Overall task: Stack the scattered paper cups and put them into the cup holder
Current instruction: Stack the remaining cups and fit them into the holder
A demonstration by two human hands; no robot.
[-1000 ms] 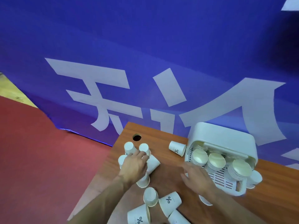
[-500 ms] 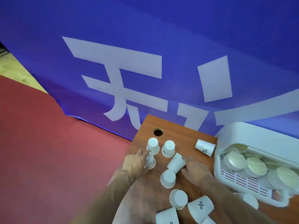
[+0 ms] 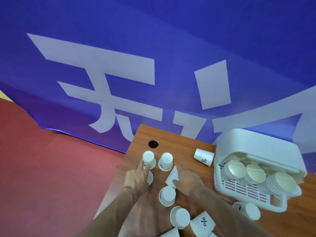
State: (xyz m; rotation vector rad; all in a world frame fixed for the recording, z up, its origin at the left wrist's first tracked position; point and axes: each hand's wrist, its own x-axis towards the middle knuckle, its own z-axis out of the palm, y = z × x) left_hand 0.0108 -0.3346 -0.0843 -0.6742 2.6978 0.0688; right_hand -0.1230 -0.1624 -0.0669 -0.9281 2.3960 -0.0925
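Observation:
Several white paper cups lie scattered on the wooden table (image 3: 179, 142). Two stand upside down at the far left (image 3: 149, 159) (image 3: 165, 161). My left hand (image 3: 136, 177) curls round a cup (image 3: 150, 178) that it mostly hides, and its fingertips touch the far-left upturned cup. My right hand (image 3: 187, 180) grips a cup lying on its side (image 3: 172, 176) between thumb and fingers. Another upturned cup (image 3: 167, 195) sits between my forearms. The white cup holder (image 3: 256, 147) at the right contains stacked cups (image 3: 253, 173).
A lone cup (image 3: 204, 157) lies on its side beside the holder. More cups are near the front edge (image 3: 180, 217) (image 3: 202, 223) and under the holder's front (image 3: 251, 211). A round cable hole (image 3: 153, 144) is at the table's far corner. A blue banner hangs behind; red floor lies left.
My right hand moved left from the cup holder to the lying cup and took hold of it. My left hand shifted toward the left cups. The view panned left.

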